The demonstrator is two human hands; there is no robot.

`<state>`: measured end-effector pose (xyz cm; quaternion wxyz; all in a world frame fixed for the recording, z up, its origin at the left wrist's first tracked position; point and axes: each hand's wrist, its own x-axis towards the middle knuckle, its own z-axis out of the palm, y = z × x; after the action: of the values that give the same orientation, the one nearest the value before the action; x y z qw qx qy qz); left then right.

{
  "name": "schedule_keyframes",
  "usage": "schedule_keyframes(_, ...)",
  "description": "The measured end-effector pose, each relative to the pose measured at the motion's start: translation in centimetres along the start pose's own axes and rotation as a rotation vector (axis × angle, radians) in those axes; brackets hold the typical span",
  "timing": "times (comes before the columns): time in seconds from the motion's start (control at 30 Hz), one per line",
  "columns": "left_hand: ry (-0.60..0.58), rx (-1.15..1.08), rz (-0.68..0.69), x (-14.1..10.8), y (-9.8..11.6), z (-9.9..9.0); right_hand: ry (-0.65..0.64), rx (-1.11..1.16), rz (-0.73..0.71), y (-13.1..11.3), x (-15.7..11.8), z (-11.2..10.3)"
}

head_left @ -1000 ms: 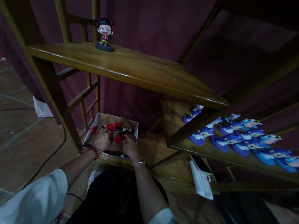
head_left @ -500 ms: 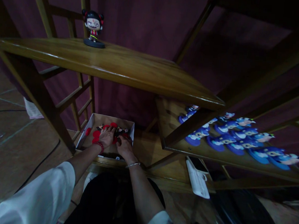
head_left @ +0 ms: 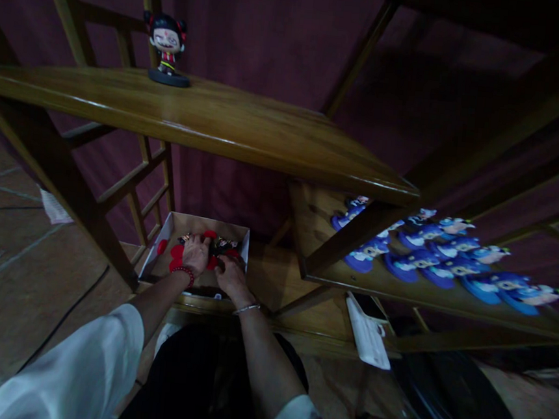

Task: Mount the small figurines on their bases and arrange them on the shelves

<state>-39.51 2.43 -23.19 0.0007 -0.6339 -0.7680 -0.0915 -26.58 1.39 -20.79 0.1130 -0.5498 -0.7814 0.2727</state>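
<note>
An open cardboard box (head_left: pixel 157 265) with white outer sides sits on the low wooden shelf in front of me. Inside lie several small dark figurines (head_left: pixel 228 244) with round red bases (head_left: pixel 177 251). My left hand (head_left: pixel 196 256), a red bead bracelet at its wrist, reaches into the box with its fingers stretched over the figurines. Beside it, my right hand (head_left: pixel 230 277) has its fingers bent inward by a red base, a silver bangle at the wrist. What those fingers hold, if anything, is too dark to make out.
One dark-haired figurine (head_left: pixel 168 46) stands on the upper wooden shelf (head_left: pixel 248 119), above my hands. To the right, several blue figurines (head_left: pixel 414 264) stand on a middle shelf. A phone (head_left: pixel 369 306) and a white object (head_left: pixel 370 341) lie lower. A black round stool (head_left: pixel 458 401) is at right.
The camera view has shifted slightly. Both hands stay in the box, the left fingers drawn back a little and the right hand slightly left.
</note>
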Motion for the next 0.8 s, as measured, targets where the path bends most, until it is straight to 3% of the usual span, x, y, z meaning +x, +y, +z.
schedule_keyframes(0.27,-0.034,-0.036,0.02,-0.7,-0.1,-0.1,0.023,0.05,-0.003,0.6,0.2,0.3)
schedule_keyframes(0.43,0.023,-0.11,0.007,-1.0,-0.6,-0.3,0.033,0.093,0.007,0.7,0.2,0.3)
schedule_keyframes(0.63,-0.052,-0.195,0.078,-1.2,-1.1,-1.6,0.03,0.089,0.017,0.4,0.1,0.3)
schedule_keyframes(0.8,-0.085,-0.206,0.077,-1.6,-1.1,-1.4,0.008,0.077,0.023,0.1,-0.1,0.2)
